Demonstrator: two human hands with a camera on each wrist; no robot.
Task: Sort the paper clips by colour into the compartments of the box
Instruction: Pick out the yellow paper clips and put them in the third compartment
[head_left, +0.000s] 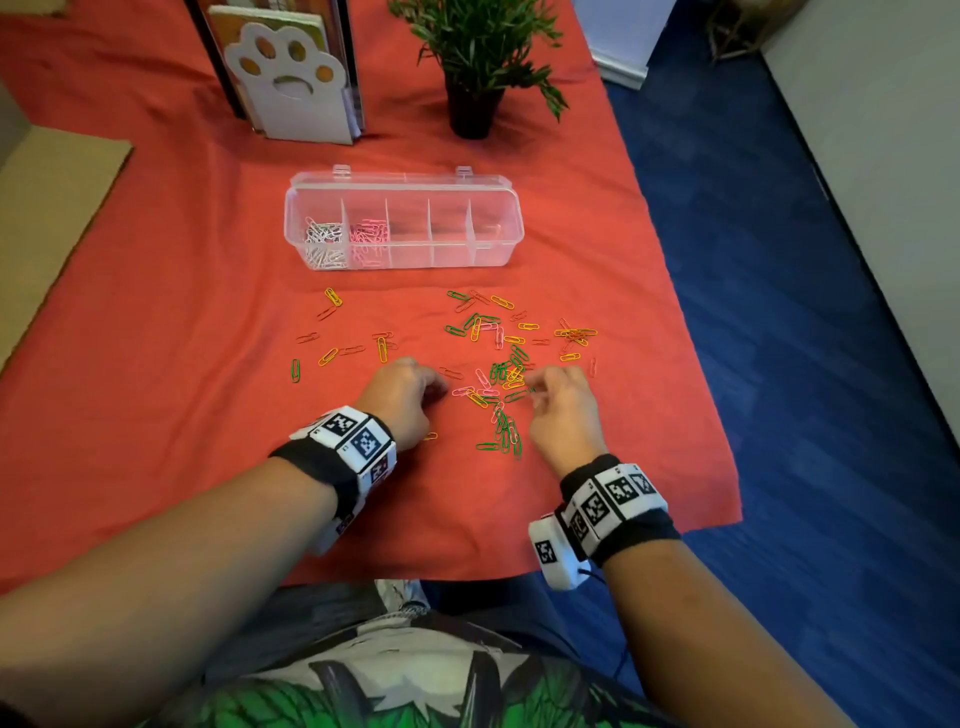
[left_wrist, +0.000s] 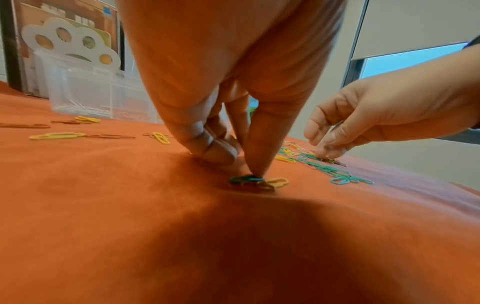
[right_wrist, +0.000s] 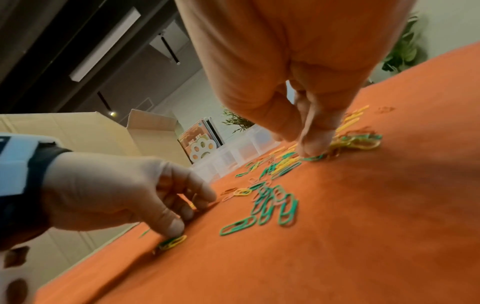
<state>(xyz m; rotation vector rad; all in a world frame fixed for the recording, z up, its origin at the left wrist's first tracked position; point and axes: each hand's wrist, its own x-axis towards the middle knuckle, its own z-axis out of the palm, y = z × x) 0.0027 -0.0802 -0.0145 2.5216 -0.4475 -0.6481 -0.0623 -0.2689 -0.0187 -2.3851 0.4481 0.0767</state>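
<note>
A clear compartment box (head_left: 402, 182) stands open on the red cloth, with white clips (head_left: 324, 239) in its leftmost compartment and pink clips (head_left: 369, 236) in the one beside it. Green, yellow, red and pink loose clips (head_left: 498, 374) lie scattered in front of it. My left hand (left_wrist: 241, 164) rests on the cloth with its fingers curled, and its thumb presses down on a green and a yellow clip (left_wrist: 259, 181). To the right, my right hand (right_wrist: 309, 148) pinches a green clip (right_wrist: 315, 158) at the edge of the densest heap.
A potted plant (head_left: 472, 111) and a paw-shaped book holder (head_left: 296, 88) stand behind the box. A cardboard flap (head_left: 47, 208) lies at the left. The cloth ends at the right over blue floor (head_left: 779, 312); its near edge is just behind my wrists.
</note>
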